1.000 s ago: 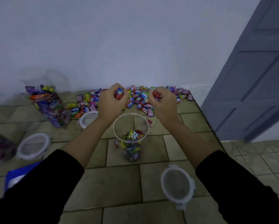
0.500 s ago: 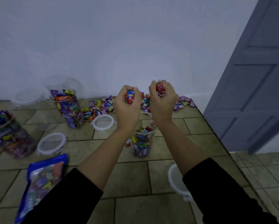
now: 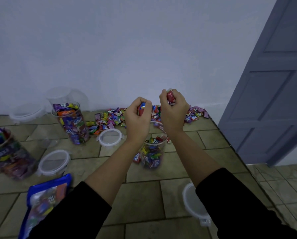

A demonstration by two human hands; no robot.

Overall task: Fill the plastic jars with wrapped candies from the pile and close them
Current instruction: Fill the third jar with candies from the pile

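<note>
A clear plastic jar [image 3: 152, 152], partly filled with wrapped candies, stands open on the tiled floor in the middle. My left hand [image 3: 138, 118] is a fist around a handful of candies, above the jar's left rim. My right hand [image 3: 173, 111] is a fist around red wrapped candies, above the jar's right rim and slightly higher. The candy pile [image 3: 110, 119] lies along the wall behind the hands, partly hidden by them.
A full open jar [image 3: 72, 123] stands at left, another full jar [image 3: 8, 156] at far left. Empty jars [image 3: 27, 112] sit by the wall. Three white lids [image 3: 110, 136] [image 3: 54, 162] [image 3: 193, 204] lie on the floor. A blue candy bag [image 3: 44, 199] lies at bottom left. A grey door [image 3: 271, 100] is at right.
Both fists have lifted from the pile with candies and come toward the open jar's mouth. The camera tilted up and left, bringing the left jars and blue bag into view.
</note>
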